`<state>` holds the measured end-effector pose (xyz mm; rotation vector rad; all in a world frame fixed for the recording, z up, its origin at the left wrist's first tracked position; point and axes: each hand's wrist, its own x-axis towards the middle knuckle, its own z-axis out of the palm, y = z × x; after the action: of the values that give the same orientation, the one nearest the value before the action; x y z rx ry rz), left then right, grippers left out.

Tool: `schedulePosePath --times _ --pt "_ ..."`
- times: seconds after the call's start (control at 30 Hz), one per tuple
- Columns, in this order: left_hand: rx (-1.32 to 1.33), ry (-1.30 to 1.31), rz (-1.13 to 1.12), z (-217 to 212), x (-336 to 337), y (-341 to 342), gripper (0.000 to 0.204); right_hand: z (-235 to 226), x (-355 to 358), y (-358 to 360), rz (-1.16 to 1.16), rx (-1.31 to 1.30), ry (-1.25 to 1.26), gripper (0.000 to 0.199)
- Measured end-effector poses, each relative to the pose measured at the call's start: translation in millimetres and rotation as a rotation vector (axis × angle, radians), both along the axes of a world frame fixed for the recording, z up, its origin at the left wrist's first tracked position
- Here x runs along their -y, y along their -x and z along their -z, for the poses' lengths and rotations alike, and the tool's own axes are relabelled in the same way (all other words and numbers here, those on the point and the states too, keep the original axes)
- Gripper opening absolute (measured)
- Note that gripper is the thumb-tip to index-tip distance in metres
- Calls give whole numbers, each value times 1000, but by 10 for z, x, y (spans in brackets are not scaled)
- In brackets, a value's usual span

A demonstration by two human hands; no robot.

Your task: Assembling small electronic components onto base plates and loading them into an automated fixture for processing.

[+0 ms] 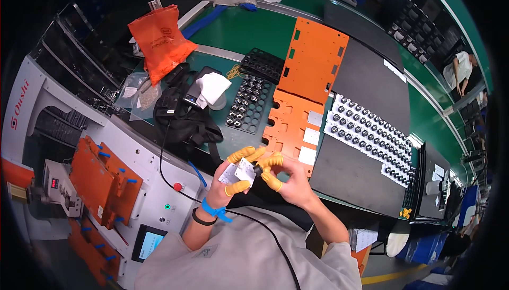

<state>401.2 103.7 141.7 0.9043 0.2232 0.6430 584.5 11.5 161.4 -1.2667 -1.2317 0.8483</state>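
Note:
My left hand [221, 188], with yellow finger cots and a blue wrist strap, is closed around small white boards with holes [245, 170]. My right hand [290, 183], also in yellow finger cots, pinches a small black round part [258, 170] at the right edge of the upper board. Whether that part touches the board, I cannot tell. Just beyond my hands lies an orange fixture plate [286, 123] with cut-outs. White square boards [311, 136] rest along its right side. Past it stands a second orange panel [313, 59] with slots.
A black tray [255, 119] holds several round parts, left of the fixture. Rows of white strips [374, 151] carrying black round parts lie on the dark mat at right. A black bag [185, 112], white cloth [213, 88], orange bag [161, 43] and white machine [154, 178] stand at left.

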Motion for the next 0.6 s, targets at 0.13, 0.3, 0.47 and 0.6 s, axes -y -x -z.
schedulePosePath --times 0.13,0.3,0.47,0.6 --pt "-71 -203 1 -75 81 -37 79 84 38 -43 0 -18 -62 29" --pt "-100 -165 36 -111 117 -32 80 66 76 -59 24 34 -98 30" --pt "-131 -137 -1 3 150 2 77 158 68 -75 49 198 -177 35" --pt "-171 -155 -49 -6 207 -39 74 171 75 -37 134 474 -303 40"
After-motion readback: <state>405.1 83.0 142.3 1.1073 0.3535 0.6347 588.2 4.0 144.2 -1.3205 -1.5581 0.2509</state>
